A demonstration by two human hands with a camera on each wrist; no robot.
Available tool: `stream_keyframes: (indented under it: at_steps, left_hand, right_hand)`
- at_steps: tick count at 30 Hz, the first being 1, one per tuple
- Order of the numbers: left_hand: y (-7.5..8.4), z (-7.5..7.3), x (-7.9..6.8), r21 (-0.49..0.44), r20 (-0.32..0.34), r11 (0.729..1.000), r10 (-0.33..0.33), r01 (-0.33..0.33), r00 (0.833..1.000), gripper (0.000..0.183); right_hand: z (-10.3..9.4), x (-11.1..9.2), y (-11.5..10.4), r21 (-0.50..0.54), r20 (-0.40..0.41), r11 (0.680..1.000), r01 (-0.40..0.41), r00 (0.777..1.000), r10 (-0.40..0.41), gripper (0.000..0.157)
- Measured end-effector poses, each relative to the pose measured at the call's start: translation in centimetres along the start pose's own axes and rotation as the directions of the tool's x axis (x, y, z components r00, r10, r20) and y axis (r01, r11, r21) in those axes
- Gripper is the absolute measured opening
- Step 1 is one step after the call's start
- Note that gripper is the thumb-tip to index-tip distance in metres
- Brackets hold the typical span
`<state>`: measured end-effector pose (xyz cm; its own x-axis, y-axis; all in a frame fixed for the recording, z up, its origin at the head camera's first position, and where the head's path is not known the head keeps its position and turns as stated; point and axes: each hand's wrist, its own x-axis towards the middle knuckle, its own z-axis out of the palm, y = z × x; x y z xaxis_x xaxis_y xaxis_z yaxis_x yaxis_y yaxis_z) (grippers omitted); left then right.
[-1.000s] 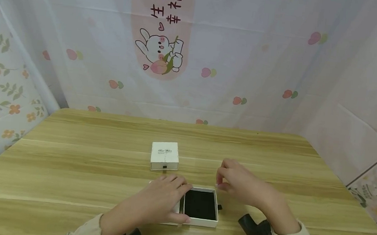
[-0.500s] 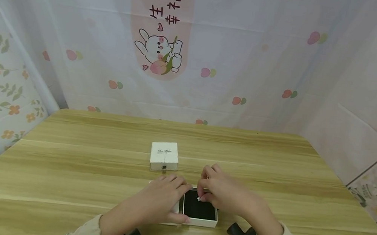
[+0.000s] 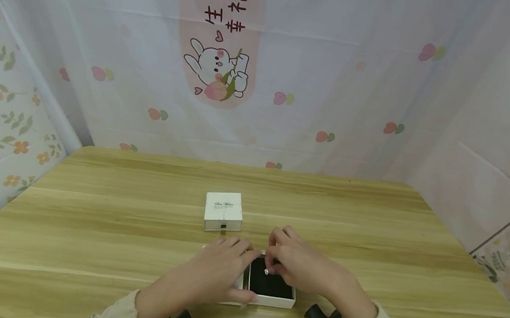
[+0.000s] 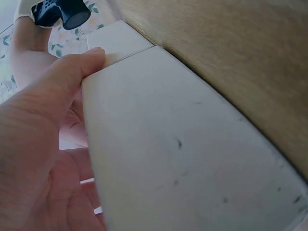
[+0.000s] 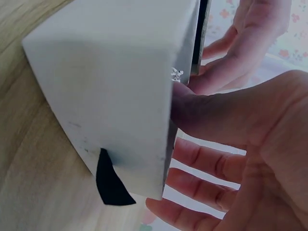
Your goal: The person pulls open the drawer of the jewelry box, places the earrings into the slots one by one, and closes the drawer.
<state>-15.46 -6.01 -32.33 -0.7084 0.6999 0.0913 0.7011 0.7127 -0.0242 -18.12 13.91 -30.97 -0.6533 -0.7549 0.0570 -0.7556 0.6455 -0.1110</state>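
Observation:
A white gift box lies pulled apart like a drawer, its outer sleeve [image 3: 238, 282] on the left and its tray [image 3: 275, 302] on the right. Black padding [image 3: 272, 287] lines the tray. My left hand [image 3: 216, 270] grips the box across its width where sleeve and tray meet, thumb on the near side and fingers on the far side. Over the padding, my right hand [image 3: 293, 260] pinches a small silvery, sparkling jewellery piece [image 3: 266, 271] between thumb and finger. In the right wrist view the sparkling piece [image 5: 177, 74] shows just past the tray wall; its lower part is hidden.
A second white box [image 3: 223, 210] with dark lettering stands behind the open one on the wooden table [image 3: 116, 207]. A black ribbon tab [image 5: 113, 183] sticks out of the tray's end. Patterned curtains [image 3: 318, 73] hang behind and at both sides.
My right hand has moved left and down from beside the tray to over its black padding, carrying the jewellery piece. During the last half second it barely shifts. My left hand stays on the box.

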Motion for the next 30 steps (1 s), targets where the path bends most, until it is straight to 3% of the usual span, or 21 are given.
stream_keyframes:
  at_steps: [13, 22, 30]
  left_hand:
    - [0.02, -0.17, -0.07, 0.005, 0.001, 1.0, 0.006, -0.006, 1.0, 0.072]
    - [0.06, -0.19, -0.01, -0.002, 0.016, 1.0, -0.003, 0.003, 1.0, 0.07]
    - [0.02, -0.2, -0.02, -0.007, 0.019, 1.0, -0.005, 0.005, 1.0, 0.071]
  right_hand:
    - [0.55, 0.17, -0.41, 0.004, -0.049, 1.0, 0.001, 0.999, -0.001, 0.02]
    - [0.3, 0.06, -0.43, 0.041, -0.012, 0.999, -0.022, 1.0, 0.022, 0.015]
    - [0.39, 0.25, -0.49, 0.003, -0.028, 1.0, -0.021, 0.999, 0.021, 0.017]
